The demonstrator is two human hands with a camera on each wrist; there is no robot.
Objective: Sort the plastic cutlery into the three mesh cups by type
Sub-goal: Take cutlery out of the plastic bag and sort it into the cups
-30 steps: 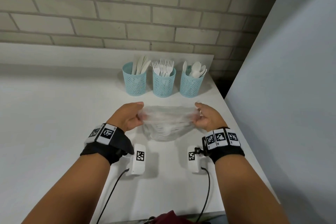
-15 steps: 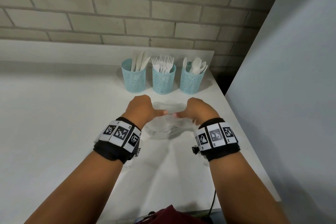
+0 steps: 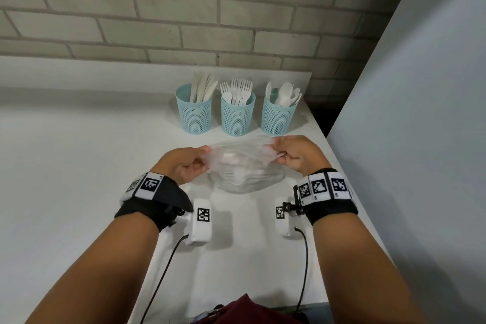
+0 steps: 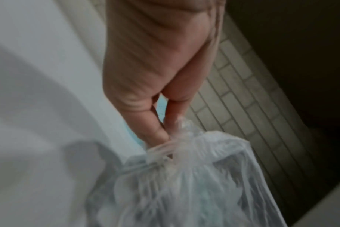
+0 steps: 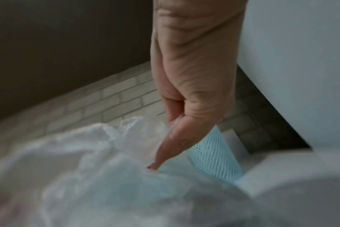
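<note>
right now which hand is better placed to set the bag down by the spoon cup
Right. The right hand pinches the bag just in front of the spoon cup; the left hand sits nearer the knife cup.

Three views: one from head height, two from the wrists.

The white tabletop (image 3: 79,166) is seen from above and behind by the head camera, which faces forward and down toward the brick wall (image 3: 184,21) at its far edge, with both forearms in frame. The left hand (image 4: 155,69) is seen from very close along the palm by the left wrist camera, and the right hand (image 5: 194,76) likewise by the right wrist camera. The clear plastic bag (image 3: 244,168) and the wall are shared by all three views; a blue mesh cup (image 5: 213,159) near the far right corner is shared by the head and right wrist views.
</note>
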